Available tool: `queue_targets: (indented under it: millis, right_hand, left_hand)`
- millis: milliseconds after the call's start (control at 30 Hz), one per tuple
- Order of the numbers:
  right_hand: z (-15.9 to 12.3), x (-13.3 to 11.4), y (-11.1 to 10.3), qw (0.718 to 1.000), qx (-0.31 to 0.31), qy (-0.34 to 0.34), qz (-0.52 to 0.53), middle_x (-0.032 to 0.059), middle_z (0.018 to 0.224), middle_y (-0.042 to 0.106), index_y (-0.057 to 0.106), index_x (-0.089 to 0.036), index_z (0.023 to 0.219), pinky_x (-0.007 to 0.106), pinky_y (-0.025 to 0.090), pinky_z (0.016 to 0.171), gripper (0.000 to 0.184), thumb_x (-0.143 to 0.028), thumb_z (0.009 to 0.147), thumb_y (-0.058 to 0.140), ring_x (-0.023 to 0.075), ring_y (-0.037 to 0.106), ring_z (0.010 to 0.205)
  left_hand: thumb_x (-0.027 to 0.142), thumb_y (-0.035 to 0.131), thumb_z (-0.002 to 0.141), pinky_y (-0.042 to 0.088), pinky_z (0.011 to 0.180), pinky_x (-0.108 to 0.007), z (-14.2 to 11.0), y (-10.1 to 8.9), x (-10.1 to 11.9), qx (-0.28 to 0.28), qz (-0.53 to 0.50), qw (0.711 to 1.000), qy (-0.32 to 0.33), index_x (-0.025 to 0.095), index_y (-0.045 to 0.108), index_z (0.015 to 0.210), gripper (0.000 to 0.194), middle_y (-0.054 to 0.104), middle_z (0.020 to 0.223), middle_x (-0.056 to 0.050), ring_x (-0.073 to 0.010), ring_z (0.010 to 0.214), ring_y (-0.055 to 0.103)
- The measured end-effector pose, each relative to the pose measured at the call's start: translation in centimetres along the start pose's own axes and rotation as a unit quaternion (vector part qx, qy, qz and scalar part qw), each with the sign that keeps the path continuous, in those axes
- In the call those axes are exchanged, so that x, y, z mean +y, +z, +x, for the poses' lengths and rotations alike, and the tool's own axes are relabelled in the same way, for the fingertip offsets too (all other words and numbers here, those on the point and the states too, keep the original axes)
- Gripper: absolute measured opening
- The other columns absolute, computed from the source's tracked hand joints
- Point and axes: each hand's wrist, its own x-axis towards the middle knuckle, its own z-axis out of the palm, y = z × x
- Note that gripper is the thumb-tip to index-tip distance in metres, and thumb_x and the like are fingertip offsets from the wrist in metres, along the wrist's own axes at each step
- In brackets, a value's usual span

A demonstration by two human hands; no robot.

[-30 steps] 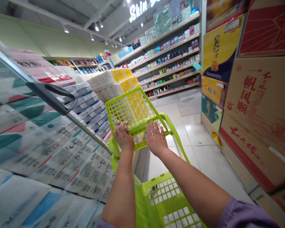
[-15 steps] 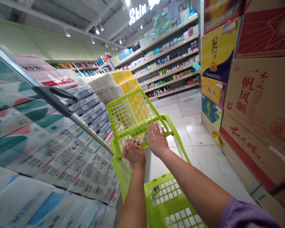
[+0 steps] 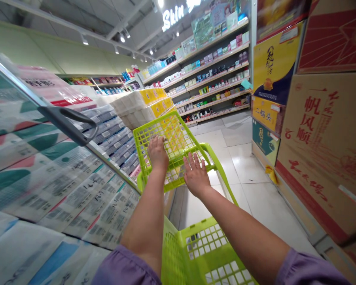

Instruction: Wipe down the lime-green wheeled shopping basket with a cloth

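Observation:
A lime-green plastic shopping cart (image 3: 216, 160) stands tilted in front of me, its slotted grid panel (image 3: 178, 132) raised at the far end. My left hand (image 3: 158, 153) lies against the left part of this panel, fingers curled. A bit of something pale shows at its fingertips, too small to name. Flat on the lower right of the panel rests my right hand (image 3: 196, 174), fingers stretched and slightly apart, holding nothing. Below my forearms is a green slotted basket part (image 3: 200, 253). A grey handle (image 3: 72, 124) on a metal bar slants in from the left.
Stacked packs with handwritten numbers (image 3: 86, 198) fill the left side, close to the cart. Yellow and white packs (image 3: 148, 101) are piled behind it. Printed cartons (image 3: 323, 146) line the right. Shelves of small products (image 3: 207, 75) stand across the tiled floor (image 3: 243, 158).
My left hand has moved up and slightly left, from the panel's lower edge onto its grid. The pale thing at its fingers went along. My right hand has stayed in place.

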Motion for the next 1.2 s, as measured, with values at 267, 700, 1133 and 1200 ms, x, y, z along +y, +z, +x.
queue_targets:
  millis: [267,700,1133,1200]
  right_hand:
    - [-0.1,0.0,-0.1,1.0,0.006,0.0,0.001,0.0132,0.157,0.018,0.029,-0.016,0.149,0.053,0.008,0.115,0.064,-0.026,0.089,0.05,0.0309,0.012,0.145]
    - [-0.6,0.0,-1.0,0.998,0.056,-0.022,0.027,0.0165,0.155,0.024,0.035,-0.011,0.146,0.057,0.012,0.114,0.06,-0.021,0.088,0.048,0.0331,0.016,0.144]
    - [-1.6,-1.4,-0.1,0.951,-0.013,-0.282,0.126,0.0054,0.136,0.056,0.06,-0.024,0.123,0.043,0.033,0.11,0.031,-0.024,0.094,0.05,0.0221,0.04,0.133]
    - [-1.4,-1.2,-0.5,0.949,-0.011,-0.285,0.136,0.0048,0.129,0.061,0.065,-0.024,0.114,0.04,0.035,0.108,0.027,-0.022,0.095,0.046,0.0199,0.045,0.128]
  left_hand:
    - [0.011,0.041,0.089,0.036,0.105,-0.041,-9.9,0.4,2.5,0.016,0.029,0.999,0.028,0.019,0.061,0.121,0.038,0.059,0.124,-0.01,-0.0251,0.119,0.047]
    - [0.018,0.05,0.087,0.033,0.107,-0.051,-16.2,-1.5,3.4,-0.083,-0.063,0.994,0.011,0.021,0.045,0.136,0.05,0.05,0.134,-0.014,-0.0289,0.126,0.041]
    - [0.016,0.041,0.09,0.026,0.116,-0.051,-15.8,-2.3,0.5,0.057,-0.064,0.992,-0.093,0.018,0.04,0.141,0.051,0.04,0.148,-0.014,-0.0268,0.14,0.031]
    - [0.021,0.039,0.093,0.022,0.115,-0.057,-15.9,-2.4,0.7,0.009,0.03,0.993,-0.115,0.017,0.044,0.139,0.046,0.04,0.149,-0.014,-0.0306,0.142,0.027]
